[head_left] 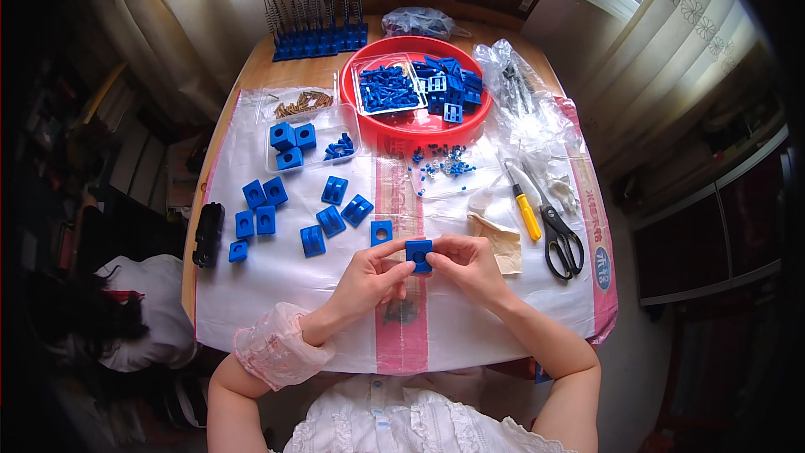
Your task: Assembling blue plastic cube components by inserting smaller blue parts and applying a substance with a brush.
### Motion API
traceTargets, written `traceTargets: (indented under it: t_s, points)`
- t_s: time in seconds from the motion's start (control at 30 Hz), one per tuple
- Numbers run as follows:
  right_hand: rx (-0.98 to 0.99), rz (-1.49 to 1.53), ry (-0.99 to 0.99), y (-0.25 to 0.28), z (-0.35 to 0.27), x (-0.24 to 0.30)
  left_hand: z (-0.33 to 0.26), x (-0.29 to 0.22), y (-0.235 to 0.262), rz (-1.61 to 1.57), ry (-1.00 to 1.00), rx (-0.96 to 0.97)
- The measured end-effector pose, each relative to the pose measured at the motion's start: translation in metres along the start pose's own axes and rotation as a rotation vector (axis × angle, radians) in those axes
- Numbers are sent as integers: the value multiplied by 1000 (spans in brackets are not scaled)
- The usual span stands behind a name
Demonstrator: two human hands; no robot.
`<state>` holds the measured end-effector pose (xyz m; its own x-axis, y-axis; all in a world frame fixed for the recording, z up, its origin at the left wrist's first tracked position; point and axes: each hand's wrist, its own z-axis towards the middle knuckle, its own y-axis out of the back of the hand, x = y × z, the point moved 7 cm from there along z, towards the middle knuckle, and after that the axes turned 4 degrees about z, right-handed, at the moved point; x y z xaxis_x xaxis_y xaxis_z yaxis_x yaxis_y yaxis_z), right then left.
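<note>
Between my two hands, over the near middle of the table, is a small blue plastic block [418,247] with a round recess in its face. My left hand [375,273] pinches its left side, thumb on the front. On its right side the fingers and thumb of my right hand [467,263] grip it too. Just beyond lies another blue block [381,232] with a round hole. To the left are several blue blocks with curved grooves [331,220], and farther left several blue blocks with holes [266,220].
A red basin [352,122] holds blue parts. Beside it stands a clear plastic box [350,163] with blocks. Black scissors [562,243], a yellow-handled screwdriver [527,214] and plastic bags [528,109] lie right. A rack of springs [319,40] stands far left. A person [151,310] sits at left.
</note>
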<state>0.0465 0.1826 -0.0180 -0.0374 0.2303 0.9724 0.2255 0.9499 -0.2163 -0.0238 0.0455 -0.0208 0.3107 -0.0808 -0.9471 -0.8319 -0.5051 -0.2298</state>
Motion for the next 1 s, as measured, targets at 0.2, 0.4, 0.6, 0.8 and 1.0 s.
traceTargets:
  t_s: [0.2,0.4,0.6,0.8,1.0]
  points:
    - [6,3,-13,1,-1,2,0,1,-1,-20,13,25]
    - [-4,-48,-9,2,0,0,-1,-1,-2,-31,18,36]
    - [-19,-58,4,1,-1,4,-1,-4,-4,-50,7,49]
    - [-18,-75,4,1,-1,4,-2,-3,-3,-23,-5,38]
    - [-24,-97,1,2,-2,5,-2,-1,-2,-22,5,29]
